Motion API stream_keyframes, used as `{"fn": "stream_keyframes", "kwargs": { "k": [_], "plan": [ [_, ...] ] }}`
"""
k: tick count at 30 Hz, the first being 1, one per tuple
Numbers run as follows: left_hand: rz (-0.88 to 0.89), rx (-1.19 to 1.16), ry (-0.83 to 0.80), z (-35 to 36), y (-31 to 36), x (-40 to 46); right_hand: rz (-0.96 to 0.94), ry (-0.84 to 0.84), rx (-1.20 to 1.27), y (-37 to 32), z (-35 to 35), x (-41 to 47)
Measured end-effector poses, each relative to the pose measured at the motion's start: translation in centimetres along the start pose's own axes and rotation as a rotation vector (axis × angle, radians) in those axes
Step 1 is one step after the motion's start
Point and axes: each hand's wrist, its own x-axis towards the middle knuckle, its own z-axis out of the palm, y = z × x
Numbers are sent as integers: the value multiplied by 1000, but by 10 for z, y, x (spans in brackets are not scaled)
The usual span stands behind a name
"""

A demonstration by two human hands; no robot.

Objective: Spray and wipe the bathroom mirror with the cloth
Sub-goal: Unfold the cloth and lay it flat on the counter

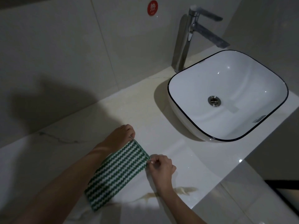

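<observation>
A green and white zigzag-striped cloth point(118, 172) hangs stretched between my two hands above the pale countertop point(186, 159). My left hand point(120, 134) pinches its far top corner. My right hand point(161, 167) pinches the near top corner. The cloth drapes down toward me, its lower end close to the counter. No mirror and no spray bottle are in view.
A white vessel basin point(194, 88) with a dark rim stands on the counter at the right, with a tall chrome tap point(186, 41) behind it. Grey wall tiles carry a round red sticker point(152, 8). The counter's front edge runs at the lower right.
</observation>
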Motion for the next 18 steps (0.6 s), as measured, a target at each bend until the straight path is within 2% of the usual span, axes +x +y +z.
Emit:
{"fn": "stream_keyframes", "kwargs": {
  "k": [2, 5, 9, 13, 18],
  "plan": [
    [-87, -40, -56, -6, 2, -7, -14, -26, 8, -1, -1, -1],
    [-101, -49, -78, -14, -3, -25, -41, -69, 55, -9, -4, -7],
    [-145, -81, -12, -25, -3, -47, -21, -150, 143, -18, -4, -19],
    [-134, -105, 113, -28, -6, -73, -92, -166, 203, -24, 0, -32],
    [0, 16, 182, -28, -21, -112, -222, -188, 221, -35, 10, -48]
  ]
}}
